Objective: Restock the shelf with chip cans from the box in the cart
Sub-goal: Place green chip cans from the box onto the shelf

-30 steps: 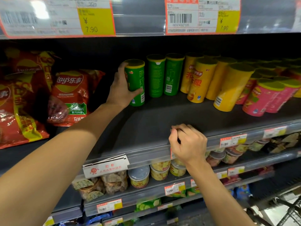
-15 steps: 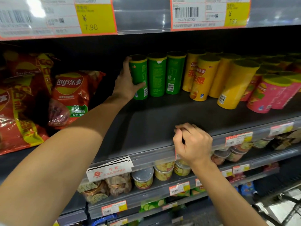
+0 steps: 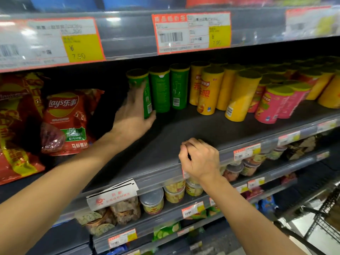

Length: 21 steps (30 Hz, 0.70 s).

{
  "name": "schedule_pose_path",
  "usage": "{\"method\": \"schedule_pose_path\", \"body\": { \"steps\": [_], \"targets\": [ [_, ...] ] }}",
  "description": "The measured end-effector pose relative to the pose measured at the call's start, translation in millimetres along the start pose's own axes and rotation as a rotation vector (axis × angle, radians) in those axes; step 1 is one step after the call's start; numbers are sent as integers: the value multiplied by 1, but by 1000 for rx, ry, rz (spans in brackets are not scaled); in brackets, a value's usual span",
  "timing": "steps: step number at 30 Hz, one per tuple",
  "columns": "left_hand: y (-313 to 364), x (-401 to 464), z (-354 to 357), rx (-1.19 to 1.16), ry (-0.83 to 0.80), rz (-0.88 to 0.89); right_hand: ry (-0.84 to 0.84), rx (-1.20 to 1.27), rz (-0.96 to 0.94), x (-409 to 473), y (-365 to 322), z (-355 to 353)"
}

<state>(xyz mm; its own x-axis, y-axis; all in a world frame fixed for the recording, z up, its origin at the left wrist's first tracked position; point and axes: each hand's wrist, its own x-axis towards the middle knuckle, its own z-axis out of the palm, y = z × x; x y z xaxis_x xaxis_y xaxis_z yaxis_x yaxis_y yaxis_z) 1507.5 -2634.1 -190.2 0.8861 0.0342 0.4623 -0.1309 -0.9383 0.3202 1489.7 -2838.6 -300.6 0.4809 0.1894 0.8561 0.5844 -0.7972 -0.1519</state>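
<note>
Left of the green can row [image 3: 170, 89], left hand [image 3: 135, 115] grips a green chip can [image 3: 139, 80], placement step; right hand [image 3: 199, 159], fingers curled, rests on shelf edge [image 3: 257, 142]; next: release, likely fetch another.

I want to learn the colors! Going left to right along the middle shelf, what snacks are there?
Red chip bags → green cans, the first held by the left hand → yellow cans → pink cans.
</note>
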Motion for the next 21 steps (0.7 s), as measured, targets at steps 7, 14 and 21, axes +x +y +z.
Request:
{"method": "schedule_pose_path", "body": {
  "steps": [7, 14, 21],
  "targets": [
    [79, -43, 24, 219, -88, 438, -239, 98, -3, -18, 41, -49],
    [227, -50, 99, 172, -123, 816, -270, 18, 265, -84, 152, -167],
    [417, -90, 212, 37, -281, 1098, -333, -301, 602, -172, 270, -290]
  ]
}}
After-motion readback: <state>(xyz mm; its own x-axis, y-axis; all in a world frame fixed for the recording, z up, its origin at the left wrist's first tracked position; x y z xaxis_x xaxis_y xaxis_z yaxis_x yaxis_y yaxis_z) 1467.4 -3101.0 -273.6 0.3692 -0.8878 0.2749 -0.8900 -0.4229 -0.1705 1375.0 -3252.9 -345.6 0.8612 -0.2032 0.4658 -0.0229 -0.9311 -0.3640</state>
